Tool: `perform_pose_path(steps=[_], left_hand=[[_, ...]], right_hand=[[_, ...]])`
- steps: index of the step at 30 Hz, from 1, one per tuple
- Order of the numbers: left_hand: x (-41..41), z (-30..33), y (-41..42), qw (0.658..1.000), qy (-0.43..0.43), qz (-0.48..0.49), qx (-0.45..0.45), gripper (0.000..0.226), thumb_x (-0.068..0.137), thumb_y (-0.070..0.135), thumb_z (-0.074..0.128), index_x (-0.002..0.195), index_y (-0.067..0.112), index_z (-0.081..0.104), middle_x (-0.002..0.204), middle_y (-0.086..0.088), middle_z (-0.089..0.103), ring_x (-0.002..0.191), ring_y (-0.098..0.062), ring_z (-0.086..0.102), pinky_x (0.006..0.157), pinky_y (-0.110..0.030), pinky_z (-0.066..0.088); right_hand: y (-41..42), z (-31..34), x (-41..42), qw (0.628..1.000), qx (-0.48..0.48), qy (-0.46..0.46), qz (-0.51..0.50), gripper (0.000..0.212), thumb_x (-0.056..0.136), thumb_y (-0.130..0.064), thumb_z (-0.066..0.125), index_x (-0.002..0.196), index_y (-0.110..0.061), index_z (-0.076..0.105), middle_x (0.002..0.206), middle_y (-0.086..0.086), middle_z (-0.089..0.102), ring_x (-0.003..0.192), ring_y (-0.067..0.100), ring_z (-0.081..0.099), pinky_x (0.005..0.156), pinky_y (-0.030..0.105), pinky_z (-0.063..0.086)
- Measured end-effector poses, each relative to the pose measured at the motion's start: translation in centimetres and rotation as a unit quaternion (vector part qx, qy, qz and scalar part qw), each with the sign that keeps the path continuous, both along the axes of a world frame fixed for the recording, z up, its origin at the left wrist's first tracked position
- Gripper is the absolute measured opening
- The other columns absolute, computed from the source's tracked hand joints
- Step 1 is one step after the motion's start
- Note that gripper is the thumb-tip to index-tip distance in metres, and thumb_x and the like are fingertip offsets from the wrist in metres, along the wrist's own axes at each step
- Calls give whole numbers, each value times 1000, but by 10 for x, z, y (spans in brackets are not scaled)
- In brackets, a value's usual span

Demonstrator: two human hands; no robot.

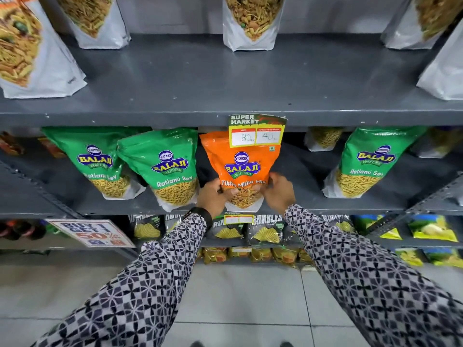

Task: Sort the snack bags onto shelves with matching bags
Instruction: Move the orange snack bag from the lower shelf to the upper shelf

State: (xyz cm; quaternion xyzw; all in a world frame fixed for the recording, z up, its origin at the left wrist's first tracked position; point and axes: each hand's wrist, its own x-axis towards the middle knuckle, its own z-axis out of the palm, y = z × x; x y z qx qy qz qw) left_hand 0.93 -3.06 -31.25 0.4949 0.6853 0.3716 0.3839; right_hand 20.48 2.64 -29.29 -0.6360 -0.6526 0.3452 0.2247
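An orange Tikha Mitha Mix bag (241, 159) stands upright at the front of the middle grey shelf (350, 206). My left hand (213, 195) grips its lower left edge and my right hand (280, 191) grips its lower right edge. Two green Ratlami Sev bags (165, 169) (96, 161) stand to its left on the same shelf, and a third green one (365, 164) stands to the right. A price tag (256, 131) hanging from the shelf above covers the orange bag's top.
The upper shelf (225, 78) holds white-bottomed mix bags at the back (250, 21) and left (30, 51), with bare space in front. Below are dark Rumbles chip bags (265, 231), yellow packs and a discount sign (92, 232). Tiled floor lies underneath.
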Motion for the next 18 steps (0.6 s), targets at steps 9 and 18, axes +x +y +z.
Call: perform_pose_path(steps=[9,18], left_hand=[[19,10,-80,999,-21,2,33,26,91,24,81,114,14,74,106,0,80,94,-15,77,90,-38,60],[35,76,-153,993,-2,-9,115,11,93,32,78,103,30,76,92,21,81,87,10,73,77,-12,52]], right_hand=[[-85,8,29,998,24,60,11,20,88,-30,81,97,-17,69,95,2,78,90,25,73,68,26,50],[-158,60,57,989,61,135,8,23,88,-34,81,108,-23,77,102,-4,83,95,14,77,92,49,62]])
